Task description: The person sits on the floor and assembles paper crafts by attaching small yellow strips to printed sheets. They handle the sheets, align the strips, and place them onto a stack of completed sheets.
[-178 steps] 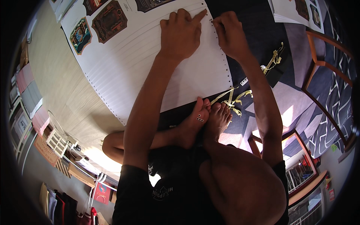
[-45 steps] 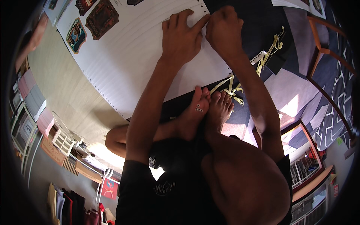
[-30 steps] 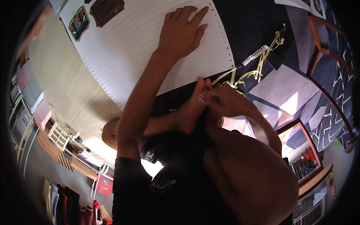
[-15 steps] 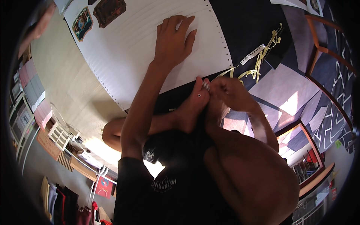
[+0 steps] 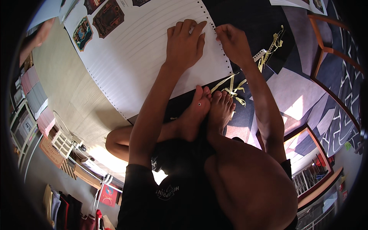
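A large white sheet with rows of small dark dots along its side edges lies on the floor in front of me. My left hand rests palm down on it near the right edge, fingers extended. Just beyond that edge is my right hand, its thumb and fingers pinched together beside the dots. Whatever is between those fingertips is hidden. Curled pale yellow strips lie by my feet, and a white strip with holes is partly behind my right forearm.
Dark shaped printed pieces and a colourful one are on the sheet's far left. Another person's hand shows at the left rim. A black mat extends right of the sheet. Wooden-framed furniture stands farther right.
My right hand has gone from beside my foot up to the sheet's right edge. My left hand has shifted slightly right. More yellow strips show by my feet.
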Motion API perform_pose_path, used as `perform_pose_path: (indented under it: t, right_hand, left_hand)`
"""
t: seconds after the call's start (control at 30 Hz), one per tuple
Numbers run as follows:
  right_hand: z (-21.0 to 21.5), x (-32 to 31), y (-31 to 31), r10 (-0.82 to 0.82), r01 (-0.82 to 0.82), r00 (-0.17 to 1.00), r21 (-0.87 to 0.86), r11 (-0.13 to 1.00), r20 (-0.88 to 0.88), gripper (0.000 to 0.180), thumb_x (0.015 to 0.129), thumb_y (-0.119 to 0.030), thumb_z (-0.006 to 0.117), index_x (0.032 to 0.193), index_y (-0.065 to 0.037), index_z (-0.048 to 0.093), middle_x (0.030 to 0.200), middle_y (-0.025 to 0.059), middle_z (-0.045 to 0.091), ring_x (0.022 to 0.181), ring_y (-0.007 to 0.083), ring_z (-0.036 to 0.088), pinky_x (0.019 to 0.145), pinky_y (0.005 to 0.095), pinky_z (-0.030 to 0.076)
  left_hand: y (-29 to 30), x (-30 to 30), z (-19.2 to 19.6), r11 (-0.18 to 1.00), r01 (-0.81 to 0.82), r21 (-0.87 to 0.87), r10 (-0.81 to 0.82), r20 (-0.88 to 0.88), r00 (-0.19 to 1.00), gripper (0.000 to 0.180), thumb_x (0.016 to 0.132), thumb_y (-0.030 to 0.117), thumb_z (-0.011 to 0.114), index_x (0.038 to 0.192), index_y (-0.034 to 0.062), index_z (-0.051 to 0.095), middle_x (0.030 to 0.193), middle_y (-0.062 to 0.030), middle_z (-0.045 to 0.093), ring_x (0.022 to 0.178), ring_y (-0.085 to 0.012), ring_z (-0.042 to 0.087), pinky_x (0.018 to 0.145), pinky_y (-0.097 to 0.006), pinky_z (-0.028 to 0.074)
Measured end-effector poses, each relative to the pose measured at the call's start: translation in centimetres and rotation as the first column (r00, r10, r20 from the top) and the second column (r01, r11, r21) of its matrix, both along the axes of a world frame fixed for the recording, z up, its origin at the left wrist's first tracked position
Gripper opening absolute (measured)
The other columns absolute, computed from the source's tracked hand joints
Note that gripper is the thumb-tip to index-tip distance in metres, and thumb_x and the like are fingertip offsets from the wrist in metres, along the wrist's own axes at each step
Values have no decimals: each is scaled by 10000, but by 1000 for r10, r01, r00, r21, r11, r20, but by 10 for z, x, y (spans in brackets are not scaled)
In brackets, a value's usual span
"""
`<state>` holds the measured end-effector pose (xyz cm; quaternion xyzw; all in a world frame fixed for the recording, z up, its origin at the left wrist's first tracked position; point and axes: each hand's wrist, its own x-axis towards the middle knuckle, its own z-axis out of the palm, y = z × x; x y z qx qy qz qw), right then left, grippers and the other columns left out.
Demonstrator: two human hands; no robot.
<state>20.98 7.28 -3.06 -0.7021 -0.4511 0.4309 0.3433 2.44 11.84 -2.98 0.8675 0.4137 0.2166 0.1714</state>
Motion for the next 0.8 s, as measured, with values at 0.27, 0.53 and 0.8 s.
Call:
perform_pose_path:
  t: [0.27, 0.53, 0.8]
  right_hand:
    - [0, -3, 11, 19, -16, 998, -53, 998, 56, 262, 956, -210, 606, 968, 32, 707, 810, 136, 745, 733, 223, 733, 705, 341, 558]
    - [-5, -5, 12, 11, -10, 994, -10, 1000, 106, 239, 982, -205, 615, 1026, 13, 702, 787, 96, 722, 668, 133, 664, 609, 295, 510]
    - [-3, -2, 4, 56, -70, 987, 89, 994, 148, 179, 933, -135, 620, 975, 24, 692, 854, 197, 736, 766, 306, 743, 700, 383, 567]
  left_hand:
    - [4, 4, -7, 999, 13, 40, -11, -36, 999, 431, 860, 170, 686, 1291, 190, 666, 1068, -39, 591, 970, -218, 549, 810, -409, 366]
    - [4, 8, -11, 994, 13, 108, -7, -54, 999, 408, 821, 160, 705, 1221, 238, 728, 1047, -18, 576, 957, -211, 538, 803, -402, 369]
    - [7, 4, -11, 997, 12, 75, -10, -38, 999, 429, 834, 149, 695, 1257, 222, 694, 1054, -17, 586, 953, -206, 546, 812, -400, 376]
